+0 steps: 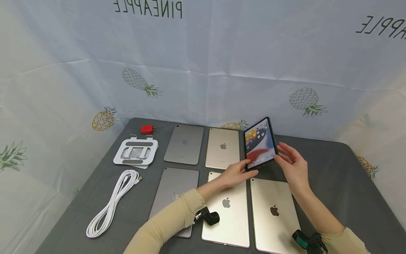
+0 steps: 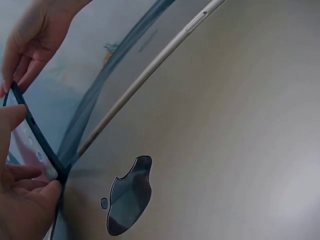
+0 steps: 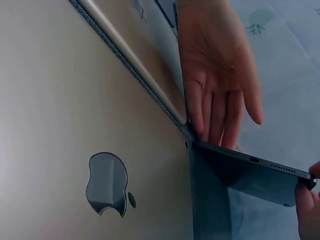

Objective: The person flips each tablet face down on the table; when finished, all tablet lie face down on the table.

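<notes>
A dark-edged tablet (image 1: 260, 143) with its screen lit is tilted up off the table toward the back. Along its right edge my right hand (image 1: 294, 168) pinches it between thumb and fingers, as the right wrist view also shows at the tablet's corner (image 3: 270, 182). My left hand (image 1: 235, 174) reaches to its lower left corner. There the left fingers (image 3: 215, 110) are extended and touch it, while the thumb stands apart. Below my left wrist lies a gold tablet (image 1: 226, 215), back up. Another gold tablet (image 1: 274, 218) lies beside it, under my right forearm.
Further tablets lie face down: gold (image 1: 222, 148), grey (image 1: 184, 144) and a second grey one (image 1: 172, 188) partly under my left sleeve. At the left are a white folding stand (image 1: 136, 144), a red charger plug (image 1: 147, 129) and a coiled white cable (image 1: 111, 206). A pineapple-print cloth (image 1: 203, 70) hangs behind.
</notes>
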A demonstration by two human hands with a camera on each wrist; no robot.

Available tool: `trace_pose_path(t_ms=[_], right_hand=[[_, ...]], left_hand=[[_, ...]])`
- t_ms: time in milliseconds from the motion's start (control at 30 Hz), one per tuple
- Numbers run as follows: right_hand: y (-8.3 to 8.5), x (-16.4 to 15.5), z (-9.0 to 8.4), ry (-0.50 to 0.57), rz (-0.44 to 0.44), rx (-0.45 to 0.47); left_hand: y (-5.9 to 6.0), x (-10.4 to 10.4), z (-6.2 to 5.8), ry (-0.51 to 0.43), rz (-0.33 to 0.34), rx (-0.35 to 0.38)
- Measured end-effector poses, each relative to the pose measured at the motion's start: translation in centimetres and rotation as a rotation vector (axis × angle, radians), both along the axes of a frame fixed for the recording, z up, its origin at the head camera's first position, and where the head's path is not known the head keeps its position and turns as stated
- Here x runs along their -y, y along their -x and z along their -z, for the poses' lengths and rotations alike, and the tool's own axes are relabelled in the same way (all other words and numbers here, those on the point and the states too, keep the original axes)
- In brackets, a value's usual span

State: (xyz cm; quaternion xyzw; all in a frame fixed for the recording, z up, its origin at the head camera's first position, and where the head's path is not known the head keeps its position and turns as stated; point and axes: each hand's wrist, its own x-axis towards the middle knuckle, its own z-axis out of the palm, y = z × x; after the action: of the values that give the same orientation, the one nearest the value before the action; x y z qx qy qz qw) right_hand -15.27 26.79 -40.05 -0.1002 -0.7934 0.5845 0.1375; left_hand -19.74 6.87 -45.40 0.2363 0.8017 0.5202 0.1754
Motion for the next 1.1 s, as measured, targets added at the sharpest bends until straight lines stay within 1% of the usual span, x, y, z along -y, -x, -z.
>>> trace_pose_path(t_ms=[100, 133, 233, 367, 500, 567, 633, 700, 867, 1000, 1100], right_hand=[[0.2, 0.8, 0.0, -0.146, -0.018, -0.062], [0.3, 1.1, 0.0, -0.177, -0.028, -0.087], [0.6, 1.9, -0.2, -0.230, -0.051, -0.152], [1.2, 3.1, -0.2, -0.251, -0.102, -0.229], [1.8, 4.1, -0.1, -0.229, -0.152, -0.267], [1.9, 4.5, 0.0, -0.210, -0.179, -0.279], [2.0, 4.9, 0.2, -0.197, -0.203, -0.279], [2.0, 5.2, 0.4, -0.196, -0.216, -0.262], [2.1, 5.7, 0.9, -0.216, -0.236, -0.200], [2.0, 5.8, 1.3, -0.216, -0.263, -0.178], [2.0, 5.6, 1.6, -0.215, -0.285, -0.118]], left_hand=[[0.0, 0.4, -0.2, -0.050, -0.026, 0.046], [0.0, 0.6, -0.4, -0.058, -0.032, 0.050], [0.2, 1.2, -1.1, -0.082, -0.037, 0.033], [0.6, 1.9, -2.8, -0.137, -0.077, -0.018], [1.3, 2.1, -4.9, -0.232, -0.111, -0.087], [1.5, 2.1, -5.6, -0.252, -0.116, -0.111], [1.8, 2.0, -6.2, -0.249, -0.114, -0.120], [1.9, 1.9, -6.4, -0.231, -0.114, -0.122], [2.0, 1.9, -6.4, -0.189, -0.137, -0.159], [1.8, 2.1, -6.5, -0.212, -0.152, -0.164], [1.8, 2.2, -6.4, -0.247, -0.159, -0.137]])
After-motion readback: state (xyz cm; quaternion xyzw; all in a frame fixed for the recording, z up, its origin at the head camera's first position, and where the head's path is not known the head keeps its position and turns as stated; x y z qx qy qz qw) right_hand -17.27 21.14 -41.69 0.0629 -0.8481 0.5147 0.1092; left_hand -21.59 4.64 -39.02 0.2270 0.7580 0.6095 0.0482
